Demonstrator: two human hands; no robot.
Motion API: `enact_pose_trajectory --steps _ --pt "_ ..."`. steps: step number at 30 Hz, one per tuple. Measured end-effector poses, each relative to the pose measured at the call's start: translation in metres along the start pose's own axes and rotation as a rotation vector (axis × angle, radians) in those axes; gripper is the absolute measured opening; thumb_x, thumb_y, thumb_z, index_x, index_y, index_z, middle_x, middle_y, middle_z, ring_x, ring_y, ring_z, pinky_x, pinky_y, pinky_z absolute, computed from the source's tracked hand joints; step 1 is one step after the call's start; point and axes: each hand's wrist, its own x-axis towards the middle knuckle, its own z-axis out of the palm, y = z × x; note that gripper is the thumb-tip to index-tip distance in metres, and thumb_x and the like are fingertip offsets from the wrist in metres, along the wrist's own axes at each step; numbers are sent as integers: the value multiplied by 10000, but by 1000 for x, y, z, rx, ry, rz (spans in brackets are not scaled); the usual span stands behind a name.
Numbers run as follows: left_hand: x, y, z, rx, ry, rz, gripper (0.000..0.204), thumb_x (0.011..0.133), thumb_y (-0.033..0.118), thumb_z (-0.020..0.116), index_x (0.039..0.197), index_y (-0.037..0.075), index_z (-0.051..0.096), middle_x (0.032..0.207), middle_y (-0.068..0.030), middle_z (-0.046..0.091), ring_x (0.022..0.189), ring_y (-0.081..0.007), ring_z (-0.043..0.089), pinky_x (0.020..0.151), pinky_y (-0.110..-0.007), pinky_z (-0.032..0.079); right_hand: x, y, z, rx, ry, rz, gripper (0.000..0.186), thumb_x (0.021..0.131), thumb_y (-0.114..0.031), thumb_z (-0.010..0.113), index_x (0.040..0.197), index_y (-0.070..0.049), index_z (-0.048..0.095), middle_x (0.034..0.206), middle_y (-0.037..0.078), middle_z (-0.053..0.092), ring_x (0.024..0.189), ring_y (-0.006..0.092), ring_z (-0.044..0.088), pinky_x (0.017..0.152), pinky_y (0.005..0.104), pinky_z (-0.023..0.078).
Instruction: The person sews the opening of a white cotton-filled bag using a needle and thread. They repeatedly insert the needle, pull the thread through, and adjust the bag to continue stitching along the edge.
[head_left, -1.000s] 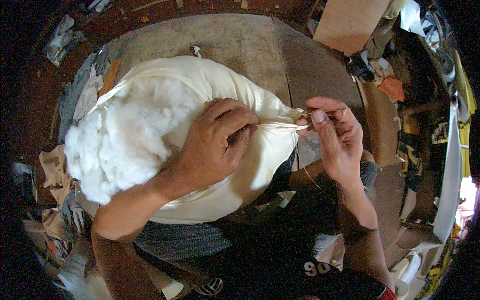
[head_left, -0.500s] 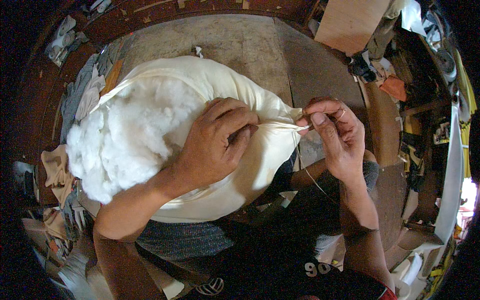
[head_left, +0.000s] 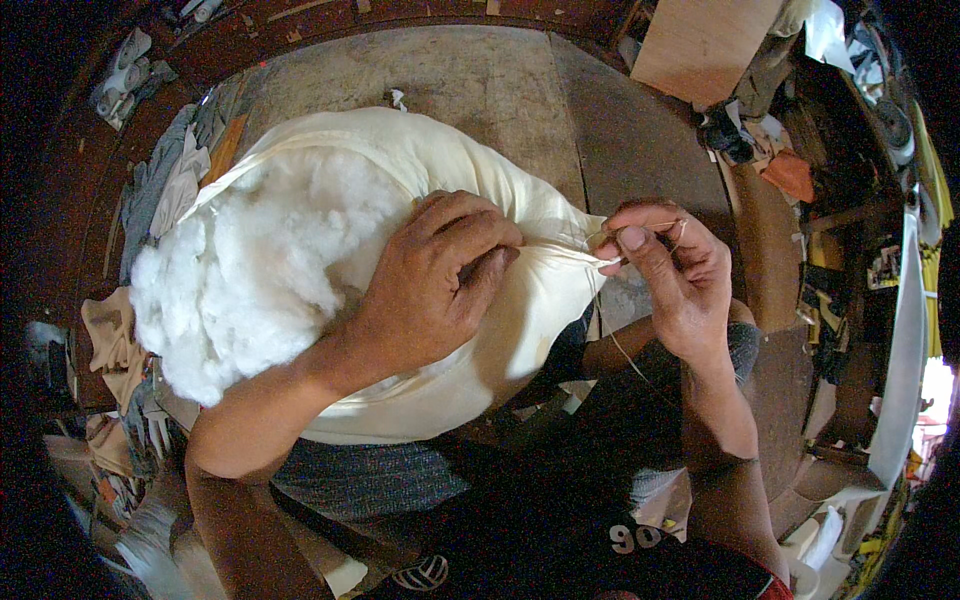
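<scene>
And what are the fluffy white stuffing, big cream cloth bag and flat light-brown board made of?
The fluffy white stuffing looks like dull polyester or cotton fibre: it sits in loose, cloudy tufts. The big cream cloth bag seems thin, matte fabric, maybe cotton, because it bunches into folds. The flat light-brown board is probably smooth plywood: it's straight-edged and wood-coloured.

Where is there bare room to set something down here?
Mainly the pale worn surface beyond the cream cover, apart from a white scrap near the cover's edge. The darker panel beyond the right hand, left of the orange scrap, looks bare. Crowded: left of the white stuffing, where cloths lie.
</scene>
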Motion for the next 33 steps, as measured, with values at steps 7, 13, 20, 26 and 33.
enact_pose_trajectory --steps 7,13,20,26,33 --pt "1 0 0 13 -3 0 119 870 10 663 984 43 662 987 -148 678 969 -361 648 889 -452 520 1 -1 -2 -6 -37 11 154 1019 -90 649 1059 41 720 957 99 732 848 139 701 739 282 576" --pt "0 -2 1 13 2 -4 121 872 17 663 990 43 663 989 -150 672 964 -364 645 876 -453 523 0 0 -1 -3 -9 32 149 1027 -94 639 1049 29 720 941 82 736 842 119 687 749 274 566" --pt "1 -2 0 19 -21 -2 130 864 9 664 990 42 667 988 -147 671 966 -360 645 880 -455 524 1 0 0 -51 -60 17 149 1026 -99 644 1056 24 722 913 72 738 805 114 683 721 274 563" --pt "1 -1 1 23 1 -1 121 865 15 678 983 43 675 1001 -149 676 980 -360 646 895 -458 524 2 0 -3 -62 -103 64 154 1022 -105 651 1072 20 725 907 69 740 806 114 685 722 272 564" --pt "2 -2 2 25 -8 -9 82 900 54 677 981 37 673 1003 -154 675 986 -370 642 903 -467 518 3 0 -3 -30 -192 94 136 1015 -65 634 1053 26 727 946 72 742 826 120 676 740 277 561"
